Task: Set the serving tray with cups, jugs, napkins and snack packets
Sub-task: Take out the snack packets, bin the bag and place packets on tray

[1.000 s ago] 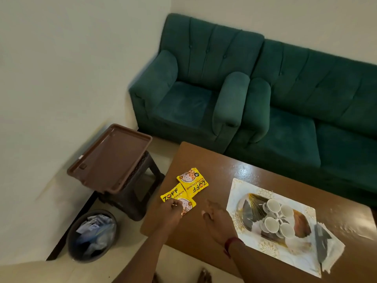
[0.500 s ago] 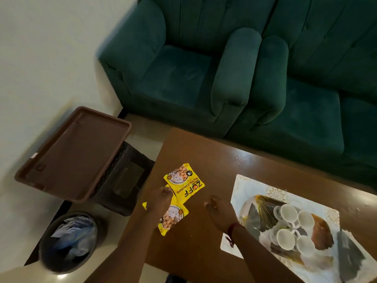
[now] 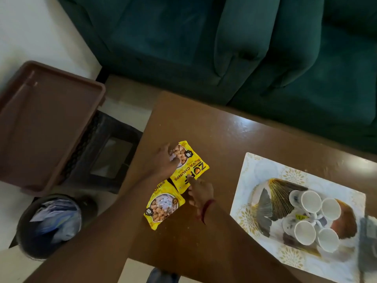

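Note:
Two yellow snack packets lie on the brown table [image 3: 234, 139] near its left edge. My left hand [image 3: 165, 162] rests flat on the far packet [image 3: 193, 168], fingers spread over its picture end. My right hand [image 3: 199, 190] touches that packet's near edge with its fingertips. The near packet [image 3: 163, 205] lies free beside my left forearm. At the right sits the patterned white serving tray [image 3: 257, 174] with several white cups [image 3: 311, 201] clustered on it. Grey napkins [image 3: 367, 237] lie at the tray's right end, cut off by the frame.
A brown plastic tray [image 3: 47, 119] rests on a dark stool [image 3: 108, 154] left of the table. A round bin [image 3: 51, 223] with rubbish stands on the floor below it. Green sofas [image 3: 224, 48] line the far side.
My view has dropped closer to the table. My left hand moved off the near packet onto the far one, and my right hand came left to touch it.

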